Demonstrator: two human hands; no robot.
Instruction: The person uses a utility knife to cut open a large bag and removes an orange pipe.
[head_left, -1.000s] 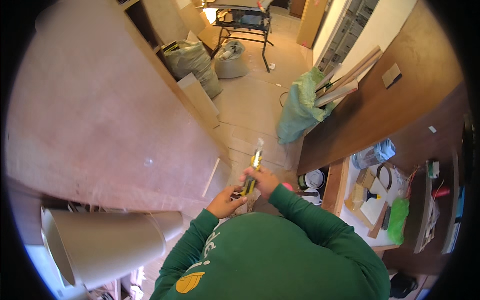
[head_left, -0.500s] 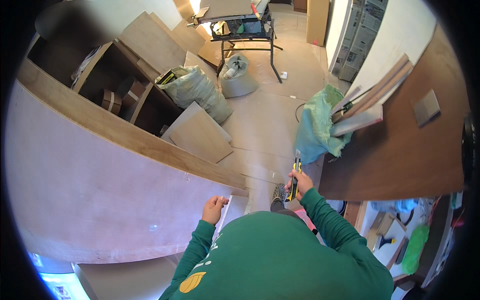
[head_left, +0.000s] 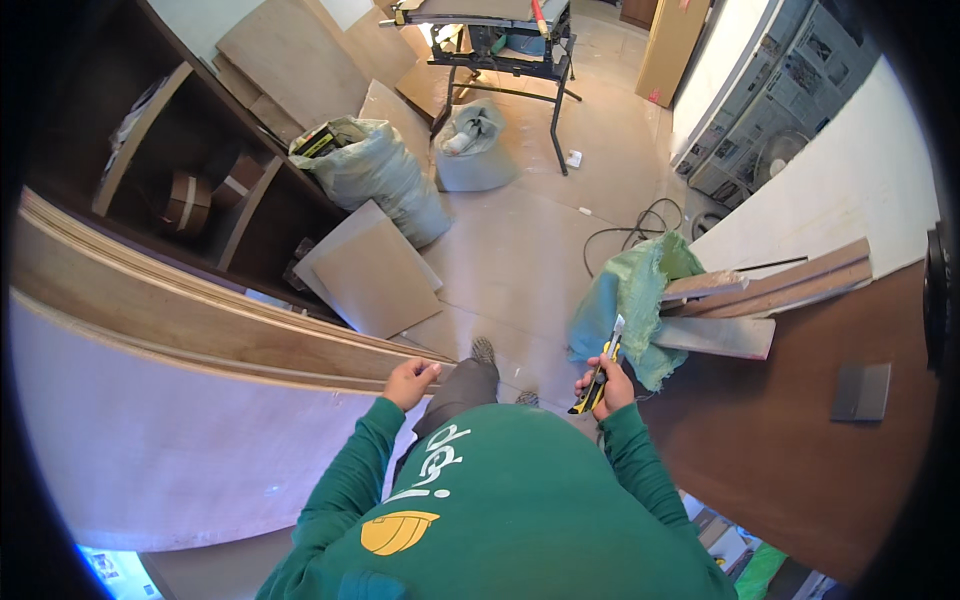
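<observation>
In my right hand (head_left: 615, 390) I hold a yellow-and-black utility knife (head_left: 611, 350), its blade slid out and pointing forward, away from me. Beyond the blade stands a green woven sack (head_left: 610, 305) with wood offcuts (head_left: 720, 335) sticking out of it. My left hand (head_left: 408, 384) is closed, thumb against the curled fingers, beside the edge of a long pale panel (head_left: 200, 440). Whether anything small sits in those fingers is hidden.
Pale boards (head_left: 370, 275) lean at the left by dark shelving (head_left: 130, 170). Two filled sacks stand past them, the larger (head_left: 380, 180) nearer. A folding workbench (head_left: 510, 65) is at the back. A brown panel (head_left: 800, 440) lies right; a black cable (head_left: 630, 235) loops on the floor.
My body has turned and stepped forward, with one shoe now further ahead. The knife stays in my right hand. My left hand has moved forward along the pale panel, away from the white strip.
</observation>
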